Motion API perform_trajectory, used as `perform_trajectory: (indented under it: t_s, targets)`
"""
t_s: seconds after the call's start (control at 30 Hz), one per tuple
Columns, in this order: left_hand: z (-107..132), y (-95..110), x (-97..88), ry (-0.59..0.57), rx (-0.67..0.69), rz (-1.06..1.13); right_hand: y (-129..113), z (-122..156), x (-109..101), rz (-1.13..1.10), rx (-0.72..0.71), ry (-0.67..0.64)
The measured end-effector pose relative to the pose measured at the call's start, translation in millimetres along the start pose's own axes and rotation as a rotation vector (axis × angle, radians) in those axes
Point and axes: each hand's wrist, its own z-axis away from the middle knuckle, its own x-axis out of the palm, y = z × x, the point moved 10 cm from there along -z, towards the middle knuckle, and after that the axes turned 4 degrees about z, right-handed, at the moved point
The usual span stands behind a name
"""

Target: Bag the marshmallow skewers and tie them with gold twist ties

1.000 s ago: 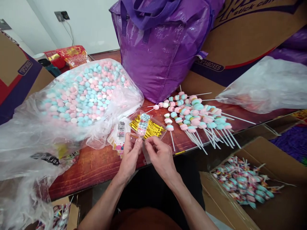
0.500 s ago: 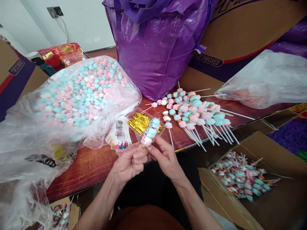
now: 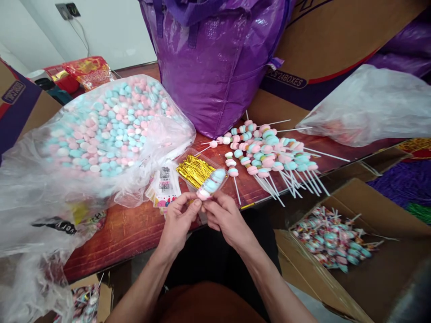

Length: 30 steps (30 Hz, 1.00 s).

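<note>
A wrapped candy skewer [image 3: 212, 183], pink, white and blue, tilts up to the right at the table's front edge. My left hand [image 3: 178, 220] and my right hand [image 3: 224, 216] both pinch its lower end, fingertips together just below the candy. Directly behind it lies a clear packet of gold twist ties [image 3: 194, 170]. A small stack of printed sleeves [image 3: 164, 185] lies left of that packet. To the right, a pile of unwrapped candy skewers [image 3: 269, 154] fans out on the red wooden table [image 3: 134, 229], sticks pointing toward me.
A big clear bag of pink and blue candies [image 3: 107, 123] fills the left. A purple tote bag [image 3: 218, 67] stands behind. A cardboard box of wrapped skewers [image 3: 332, 244] sits low right, another box [image 3: 84, 300] low left. A plastic bag [image 3: 367, 107] lies far right.
The wrapped skewer went from upright over the twist ties to tilted right. Both hands closed in on its lower end and shifted slightly, fingers working there.
</note>
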Motion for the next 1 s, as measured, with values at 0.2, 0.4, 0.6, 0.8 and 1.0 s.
perform_trajectory:
  t_s: [0.2,0.4,0.6,0.8,1.0]
  targets:
    - [-3,-34,4.1,0.109,-0.406,0.548,-26,14,-18,0.272,-0.343,0.187]
    - [7,-43,9.5,0.135,-0.562,0.661,-65,43,-2,0.796,-0.890,0.236]
    - [9,-33,14.5,0.074,-0.530,0.646,-82,51,13,1.020,-1.059,0.281]
    - [10,-30,19.5,0.007,-0.426,0.609,-88,55,22,1.009,-1.102,0.393]
    - [9,-4,23.8,-0.084,-0.245,0.498,-81,45,18,0.722,-0.821,0.391]
